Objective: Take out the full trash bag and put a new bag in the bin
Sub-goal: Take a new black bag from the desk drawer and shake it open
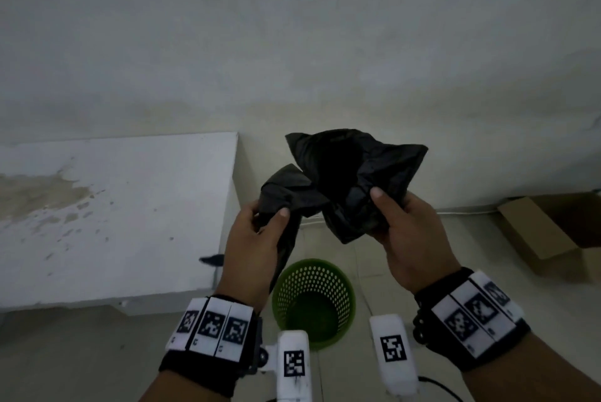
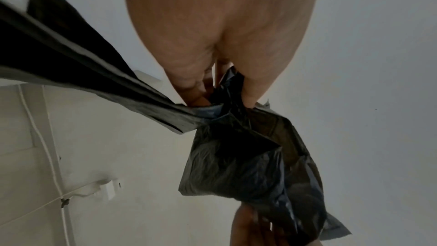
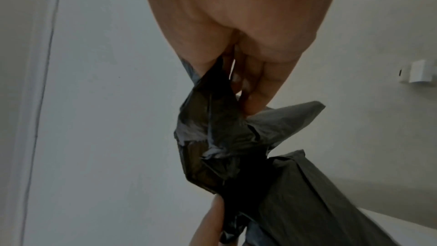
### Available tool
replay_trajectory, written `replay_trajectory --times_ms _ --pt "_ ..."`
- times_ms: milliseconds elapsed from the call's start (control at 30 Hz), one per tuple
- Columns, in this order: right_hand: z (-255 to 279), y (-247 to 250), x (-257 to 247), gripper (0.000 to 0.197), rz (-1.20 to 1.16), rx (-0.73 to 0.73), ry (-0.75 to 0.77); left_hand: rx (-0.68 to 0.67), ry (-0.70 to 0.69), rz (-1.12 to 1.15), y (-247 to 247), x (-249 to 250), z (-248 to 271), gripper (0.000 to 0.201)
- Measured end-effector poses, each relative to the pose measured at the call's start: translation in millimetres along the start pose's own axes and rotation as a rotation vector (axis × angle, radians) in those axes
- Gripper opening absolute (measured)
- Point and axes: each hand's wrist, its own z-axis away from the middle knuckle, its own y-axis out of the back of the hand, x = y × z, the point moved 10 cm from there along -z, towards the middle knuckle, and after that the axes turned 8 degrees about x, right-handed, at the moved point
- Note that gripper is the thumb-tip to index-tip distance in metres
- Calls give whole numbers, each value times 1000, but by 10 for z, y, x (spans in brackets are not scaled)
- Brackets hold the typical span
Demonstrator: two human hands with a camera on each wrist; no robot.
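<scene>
A crumpled black trash bag (image 1: 344, 180) hangs in the air between both hands, its mouth partly spread. My left hand (image 1: 260, 229) pinches the bag's left edge between thumb and fingers. At the bag's right edge my right hand (image 1: 396, 216) grips the plastic, thumb on top. Below them on the floor stands a green perforated bin (image 1: 313, 300) with no liner in it. The left wrist view shows the bag (image 2: 248, 156) bunched in my left hand (image 2: 220, 85). In the right wrist view my right hand (image 3: 238, 74) pinches the bag (image 3: 224, 137).
A white stained block or low table (image 1: 113, 213) stands left of the bin against the wall. A cardboard box (image 1: 549, 229) lies at the right. A small dark object (image 1: 213, 260) sits by the block's corner. White cable runs along the wall base.
</scene>
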Motion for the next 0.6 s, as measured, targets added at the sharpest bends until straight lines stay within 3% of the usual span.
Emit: replay_trajectory --times_ms 100,167,233,300,367,433,500,600 --pt "-144 -2 -112 31 -73 -78 -38 61 2 6 -147 80 10 21" --pt "-153 -87 -159 46 -45 -220 -16 50 26 37 -263 167 29 16" --pt "-104 -190 -133 65 192 -363 108 -39 26 52 -475 333 67 17" --pt "-39 -257 -25 66 387 -426 179 -208 -9 30 -781 555 184 19" --pt "-20 -285 14 48 414 -412 210 -343 -141 -87 -1012 735 295 23" --pt "-67 -237 0 30 389 -335 178 -362 -288 -185 -1062 816 307 35" --pt "-169 -111 -75 25 400 -223 184 -325 -354 -261 -964 755 253 48" --pt "-314 52 -258 28 423 -139 216 -308 -345 -376 -775 478 244 81"
